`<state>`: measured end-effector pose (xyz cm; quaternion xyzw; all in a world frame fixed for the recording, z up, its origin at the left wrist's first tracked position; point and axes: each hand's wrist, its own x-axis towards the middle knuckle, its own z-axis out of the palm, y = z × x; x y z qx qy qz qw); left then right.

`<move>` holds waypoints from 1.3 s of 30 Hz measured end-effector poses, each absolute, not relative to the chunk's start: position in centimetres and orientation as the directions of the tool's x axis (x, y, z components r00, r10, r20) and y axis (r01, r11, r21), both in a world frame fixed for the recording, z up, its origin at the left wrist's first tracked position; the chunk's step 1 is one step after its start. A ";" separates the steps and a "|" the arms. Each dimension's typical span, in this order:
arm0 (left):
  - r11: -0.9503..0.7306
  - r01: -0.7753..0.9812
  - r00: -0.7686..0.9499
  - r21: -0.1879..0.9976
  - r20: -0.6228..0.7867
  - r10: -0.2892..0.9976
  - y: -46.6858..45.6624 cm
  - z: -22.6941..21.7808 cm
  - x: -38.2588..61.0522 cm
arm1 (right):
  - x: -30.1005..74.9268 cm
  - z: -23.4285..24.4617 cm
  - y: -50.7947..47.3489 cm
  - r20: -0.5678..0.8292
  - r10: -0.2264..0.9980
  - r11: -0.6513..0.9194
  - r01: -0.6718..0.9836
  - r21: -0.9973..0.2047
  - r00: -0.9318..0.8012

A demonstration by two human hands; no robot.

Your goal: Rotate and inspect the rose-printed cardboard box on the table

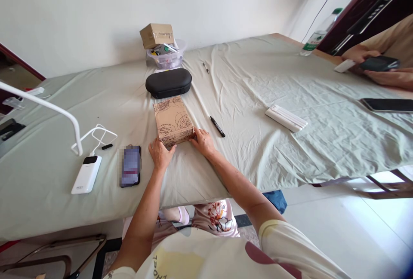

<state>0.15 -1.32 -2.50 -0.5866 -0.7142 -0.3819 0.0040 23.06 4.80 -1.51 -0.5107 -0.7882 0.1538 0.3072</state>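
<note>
A brown patterned cardboard box (172, 121) lies on the pale green tablecloth (251, 98) near the front edge. My left hand (160, 153) rests against the box's near left corner, fingers curled onto it. My right hand (202, 140) presses on the near right corner, fingers touching the box's front face. Both hands hold the box between them on the table.
A black oval case (168, 82) lies just behind the box, with a clear tub (166, 57) and a small carton (156, 35) beyond. A black marker (217, 126), phone (130, 166), white power bank (86, 174) and white flat pack (285, 118) lie around. Another person's hands (371, 62) hold a phone at far right.
</note>
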 end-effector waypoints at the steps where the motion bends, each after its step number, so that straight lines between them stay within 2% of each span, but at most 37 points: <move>1: 0.028 0.848 -0.304 0.530 0.442 0.844 -1.3 -2.6 0.2 | 23.0 -1.6 4.9 0.313 0.906 0.418 0.722 -0.551 -0.286; 14: -0.025 0.843 -0.261 0.537 0.450 0.854 -1.5 -2.8 -1.0 | 22.9 -2.1 5.0 0.349 0.899 0.431 0.675 -0.599 -0.264; 26: -0.151 0.795 -0.251 0.588 0.545 0.800 -1.5 -2.6 -1.3 | 22.7 -2.0 4.7 0.349 0.906 0.416 0.650 -0.636 -0.240; 30: -0.237 0.735 -0.280 0.635 0.602 0.748 -1.8 -2.3 -1.1 | 22.9 -1.5 4.6 0.326 0.910 0.413 0.625 -0.663 -0.255; 33: -0.266 0.677 -0.293 0.686 0.582 0.758 -2.1 -2.6 -1.0 | 23.0 -1.3 4.6 0.339 0.894 0.448 0.609 -0.655 -0.293; 37: -0.229 0.656 -0.356 0.719 0.562 0.746 -2.4 -2.7 -0.8 | 23.0 -1.3 4.6 0.367 0.874 0.485 0.615 -0.621 -0.319; 39: -0.205 0.669 -0.384 0.714 0.569 0.727 -2.5 -2.5 -0.8 | 23.0 -1.3 4.5 0.389 0.875 0.482 0.593 -0.645 -0.289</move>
